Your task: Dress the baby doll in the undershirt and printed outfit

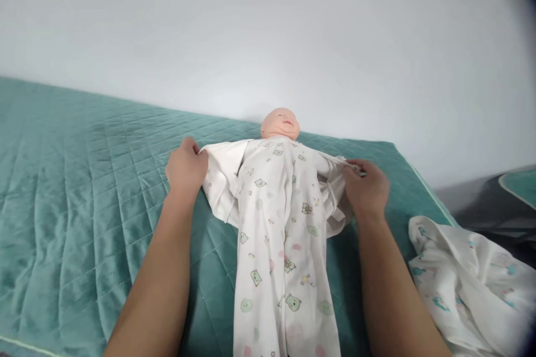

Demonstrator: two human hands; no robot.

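A baby doll [281, 124] lies face up, its head toward the wall. White baby clothes [285, 223] printed with green bears and leaves cover its body and run down to the bottom edge of the view. My left hand [187, 166] is closed on the plain white edge of the cloth and holds it out to the left of the doll's shoulder. On the other side, my right hand [365, 187] pinches the opposite edge, with loose folds hanging below it. The doll's arms and legs are hidden under the cloth.
A green quilted cover [104, 195] lies beneath the doll and reaches the white wall [234, 33] behind. At the right edge sits a crumpled white cloth [473, 284] with blue prints. Further right is another green-topped surface [519, 187] with dark parts below.
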